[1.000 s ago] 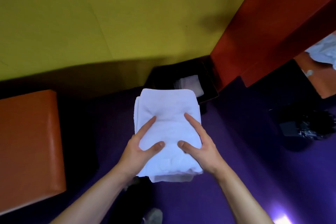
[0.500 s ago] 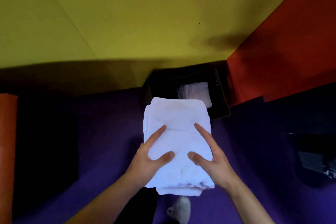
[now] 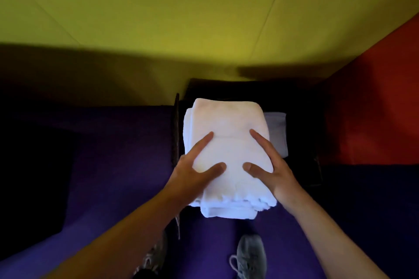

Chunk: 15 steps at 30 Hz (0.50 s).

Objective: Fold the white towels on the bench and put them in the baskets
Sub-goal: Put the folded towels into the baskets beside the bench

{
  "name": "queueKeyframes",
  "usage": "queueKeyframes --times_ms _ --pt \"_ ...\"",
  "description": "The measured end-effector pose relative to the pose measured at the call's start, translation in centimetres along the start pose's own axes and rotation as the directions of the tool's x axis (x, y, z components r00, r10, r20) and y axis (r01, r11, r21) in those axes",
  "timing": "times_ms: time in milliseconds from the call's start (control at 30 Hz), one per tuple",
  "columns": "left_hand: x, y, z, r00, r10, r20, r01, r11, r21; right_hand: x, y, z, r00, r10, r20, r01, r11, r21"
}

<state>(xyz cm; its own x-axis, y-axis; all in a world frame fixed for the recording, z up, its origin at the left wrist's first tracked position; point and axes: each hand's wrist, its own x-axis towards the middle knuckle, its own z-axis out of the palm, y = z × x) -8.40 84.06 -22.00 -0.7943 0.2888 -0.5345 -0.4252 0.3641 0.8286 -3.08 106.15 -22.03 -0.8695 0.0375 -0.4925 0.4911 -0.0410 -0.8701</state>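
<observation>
Head camera looks down at two bare hands carrying a folded towel (image 3: 229, 154). It is white, thick and soft, folded into a fat rectangle with round corners at the far end. At the near end its layers show as a stack of fuzzy edges. The left hand (image 3: 195, 172) is on the left side of the towel, and the right hand (image 3: 269, 165) is on the right side. Each hand's grip is a pinch on the towel: the thumb and first finger lie spread on top, pressing into the soft cloth, and the other fingers are hidden under it. The towel is up in the air, right over a dark basket (image 3: 315, 165). That basket is a boxy shape with straight walls, and it sits on the floor against the wall. Its sides are too dark to tell what they are made of. Inside it, on the right, a second white towel (image 3: 276, 133) peeks out, lying flat. The floor (image 3: 113, 165) is purple and looks smooth. The wall (image 3: 158, 18) behind the basket is yellow-green and flat, with thin straight lines across it. A red panel (image 3: 374, 108) stands at the right. Two grey shoes (image 3: 249, 256) with laces show at the bottom.
</observation>
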Motion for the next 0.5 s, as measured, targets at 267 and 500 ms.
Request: queueKeyframes --times_ms 267,500 --pt "8.1 -3.6 1.7 0.996 -0.01 -0.085 0.016 0.998 0.063 9.1 6.6 -2.7 0.998 -0.017 0.066 0.009 0.992 0.123" --pt "10.9 -5.4 1.2 0.993 -0.026 -0.112 0.045 0.985 0.165 13.0 9.7 -2.1 0.995 -0.073 0.071 0.068 0.995 0.071"
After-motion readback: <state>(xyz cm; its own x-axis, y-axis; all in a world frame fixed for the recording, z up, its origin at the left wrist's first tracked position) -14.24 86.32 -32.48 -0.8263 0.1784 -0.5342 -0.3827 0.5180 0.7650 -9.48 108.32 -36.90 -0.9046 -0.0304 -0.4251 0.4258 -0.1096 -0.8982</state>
